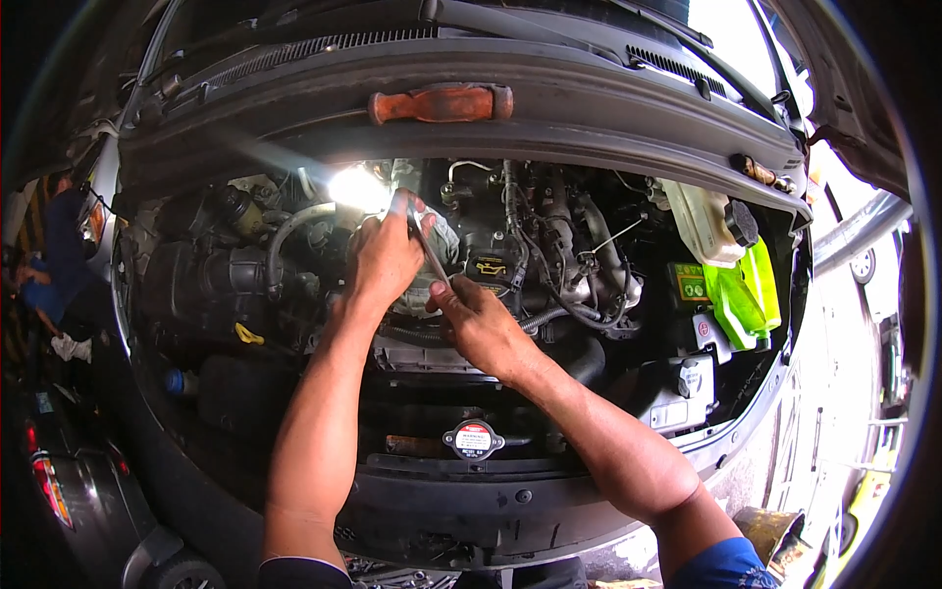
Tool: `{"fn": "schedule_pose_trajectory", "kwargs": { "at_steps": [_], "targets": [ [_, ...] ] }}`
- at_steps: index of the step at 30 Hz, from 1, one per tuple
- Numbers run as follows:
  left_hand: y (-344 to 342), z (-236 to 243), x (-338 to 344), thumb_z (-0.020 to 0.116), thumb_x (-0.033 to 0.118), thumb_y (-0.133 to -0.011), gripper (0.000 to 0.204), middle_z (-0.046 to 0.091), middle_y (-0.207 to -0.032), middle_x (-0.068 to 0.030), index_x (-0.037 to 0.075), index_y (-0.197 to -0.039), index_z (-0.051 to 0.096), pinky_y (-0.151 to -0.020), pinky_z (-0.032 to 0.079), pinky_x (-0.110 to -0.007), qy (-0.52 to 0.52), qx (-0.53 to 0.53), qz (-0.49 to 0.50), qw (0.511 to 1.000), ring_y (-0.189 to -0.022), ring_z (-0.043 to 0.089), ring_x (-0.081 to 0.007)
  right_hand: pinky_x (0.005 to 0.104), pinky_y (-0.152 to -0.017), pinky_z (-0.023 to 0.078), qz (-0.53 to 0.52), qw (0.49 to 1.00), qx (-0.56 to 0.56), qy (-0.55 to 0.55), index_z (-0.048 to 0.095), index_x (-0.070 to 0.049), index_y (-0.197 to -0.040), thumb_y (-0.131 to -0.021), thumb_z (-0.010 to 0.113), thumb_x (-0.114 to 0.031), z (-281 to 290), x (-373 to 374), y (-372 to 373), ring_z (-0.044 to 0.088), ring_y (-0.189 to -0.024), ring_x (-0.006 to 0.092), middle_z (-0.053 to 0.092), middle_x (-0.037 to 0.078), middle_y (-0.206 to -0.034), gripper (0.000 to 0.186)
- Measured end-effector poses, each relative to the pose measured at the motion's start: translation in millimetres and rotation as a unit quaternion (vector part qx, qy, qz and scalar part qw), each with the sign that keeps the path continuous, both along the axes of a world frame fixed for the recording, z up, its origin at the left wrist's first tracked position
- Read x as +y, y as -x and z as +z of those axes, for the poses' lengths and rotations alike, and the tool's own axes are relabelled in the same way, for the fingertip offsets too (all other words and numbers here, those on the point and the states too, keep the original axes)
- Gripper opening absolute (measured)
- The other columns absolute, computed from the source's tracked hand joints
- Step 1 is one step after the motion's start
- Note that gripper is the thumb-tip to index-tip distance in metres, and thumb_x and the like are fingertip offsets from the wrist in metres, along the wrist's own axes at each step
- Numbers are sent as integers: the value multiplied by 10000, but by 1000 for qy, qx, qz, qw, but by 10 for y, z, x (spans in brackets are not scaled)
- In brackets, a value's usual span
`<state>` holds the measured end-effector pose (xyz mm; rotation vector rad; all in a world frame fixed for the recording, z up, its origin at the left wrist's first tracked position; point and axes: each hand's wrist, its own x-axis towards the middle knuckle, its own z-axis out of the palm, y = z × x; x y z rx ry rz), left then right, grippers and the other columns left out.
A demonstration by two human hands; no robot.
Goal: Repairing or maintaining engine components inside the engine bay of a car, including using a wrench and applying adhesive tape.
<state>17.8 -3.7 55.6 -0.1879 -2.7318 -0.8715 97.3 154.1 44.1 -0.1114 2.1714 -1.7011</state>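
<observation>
Over the engine, my left hand (pixel 381 260) is closed around the upper end of a slim metal wrench-like bar (pixel 435 257). My right hand (pixel 481 324), a little lower and to the right, grips the bar's lower end with thumb and fingers. The bar slants between both hands, and its far end is hidden by my left fingers. Beside my left fingers lies a pale, crumpled-looking part (pixel 444 239), partly covered. A bright lamp (pixel 359 188) glares just beyond my left hand. The black engine cover (pixel 488 240) with a yellow oil cap mark sits to the right.
An orange-handled screwdriver (pixel 442 103) rests on the cowl. At right are a white reservoir (pixel 699 221), a bright green bottle (pixel 743 294) and a battery (pixel 690 285). The radiator cap (pixel 472 440) is near the front. Hoses and wires (pixel 579 304) surround the work area.
</observation>
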Motion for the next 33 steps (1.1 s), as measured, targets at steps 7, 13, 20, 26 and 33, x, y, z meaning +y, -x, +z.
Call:
{"fn": "schedule_pose_trajectory", "kwargs": {
  "at_steps": [7,13,20,26,33],
  "targets": [
    [7,-11,-21,729,288,-961,315,726,-999,-216,36,-1118,626,-823,522,-526,15,0,4,1000,-945,691,-451,445,-914,502,5,1000,0,-25,633,56,-1108,-1101,442,-447,51,-11,-7,686,-1015,404,706,271,-1002,538],
    [-1,-15,-17,728,293,-963,314,725,-993,-216,41,-1118,626,-821,521,-529,19,-1,4,1000,-939,689,-455,456,-917,495,9,1000,-3,-24,619,58,-1104,-1100,443,-453,90,-3,-21,678,-1022,421,699,277,-1001,541],
    [29,-69,-61,657,353,-1001,311,716,-937,-254,123,-1197,581,-833,524,-558,19,-5,-10,1000,-952,686,-489,479,-899,481,12,999,4,-31,593,57,-1080,-1098,445,-457,88,-9,-18,662,-1011,453,680,287,-971,535],
    [18,-42,-18,724,281,-966,309,717,-1006,-216,40,-1124,613,-826,515,-531,21,-3,-1,1000,-947,685,-453,489,-891,477,14,999,-2,-43,579,57,-1081,-1095,444,-472,81,5,-15,657,-994,460,667,290,-944,546],
    [28,-75,-46,726,271,-964,305,722,-992,-217,40,-1127,614,-819,517,-530,33,14,-3,999,-936,689,-456,489,-880,480,18,999,-3,-30,580,59,-1078,-1093,452,-474,57,-11,-10,661,-986,456,667,289,-936,548]
  ]
}}
